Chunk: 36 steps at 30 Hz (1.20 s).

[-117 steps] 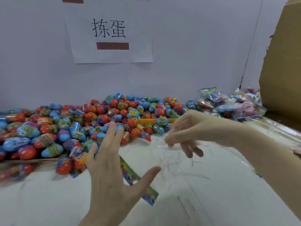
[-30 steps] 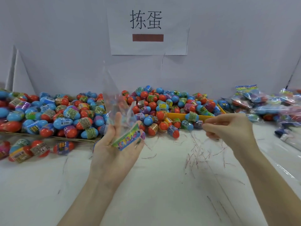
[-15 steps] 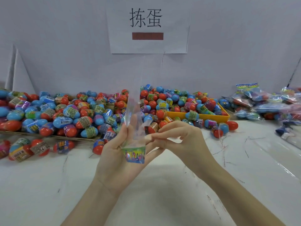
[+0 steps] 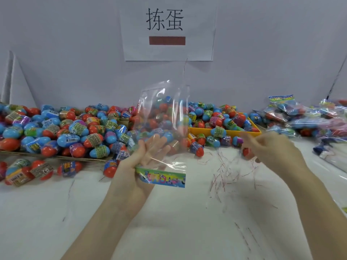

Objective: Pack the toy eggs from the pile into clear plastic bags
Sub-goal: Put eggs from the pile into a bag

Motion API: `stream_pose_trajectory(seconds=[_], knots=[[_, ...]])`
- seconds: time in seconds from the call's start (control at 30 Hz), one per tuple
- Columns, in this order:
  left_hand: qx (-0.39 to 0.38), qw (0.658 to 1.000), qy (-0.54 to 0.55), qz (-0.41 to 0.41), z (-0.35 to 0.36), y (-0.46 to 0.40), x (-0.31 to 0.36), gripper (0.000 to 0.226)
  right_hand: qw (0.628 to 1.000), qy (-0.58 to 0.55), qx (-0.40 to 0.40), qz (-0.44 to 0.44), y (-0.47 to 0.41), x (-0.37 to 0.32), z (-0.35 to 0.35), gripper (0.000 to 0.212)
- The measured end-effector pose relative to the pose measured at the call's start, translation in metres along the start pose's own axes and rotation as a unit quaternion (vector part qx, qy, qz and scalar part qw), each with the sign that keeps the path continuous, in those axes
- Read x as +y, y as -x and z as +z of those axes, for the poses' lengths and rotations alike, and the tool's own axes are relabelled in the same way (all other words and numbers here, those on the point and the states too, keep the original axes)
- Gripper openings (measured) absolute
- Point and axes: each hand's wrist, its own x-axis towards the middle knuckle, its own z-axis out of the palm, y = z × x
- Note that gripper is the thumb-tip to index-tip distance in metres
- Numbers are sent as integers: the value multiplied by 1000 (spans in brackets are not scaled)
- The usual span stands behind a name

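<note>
Both busy: left hand (image 4: 142,162) grips the clear bag (image 4: 161,126) upright; right hand (image 4: 270,149), blurred, grasp unclear.

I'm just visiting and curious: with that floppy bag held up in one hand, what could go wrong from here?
The clear bag is limp and held only by the left hand near its printed header, so its mouth may sag shut while eggs go in.

Loose eggs lie on the table beside the yellow tray; a reaching right hand could send them rolling.

Thin strips scattered on the table could get swept into the bag.
</note>
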Motion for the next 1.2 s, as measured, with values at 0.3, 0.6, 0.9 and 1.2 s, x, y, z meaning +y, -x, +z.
stream_pose_trajectory(seconds=[0.3, 0.6, 0.9, 1.2], knots=[[7, 991, -134, 27, 4, 5, -3, 27, 904, -427, 1, -5, 9, -21, -8, 112], [-8, 973, -213, 90, 12, 12, -11, 14, 828, -531, -123, -130, 39, -63, 15, 45], [-80, 960, -269, 4, 2, 11, 16, 32, 824, -451, -323, -120, 35, -57, 21, 20], [-35, 955, -293, 36, -2, 8, -1, 14, 846, -447, -278, -79, 34, -57, 25, 23]])
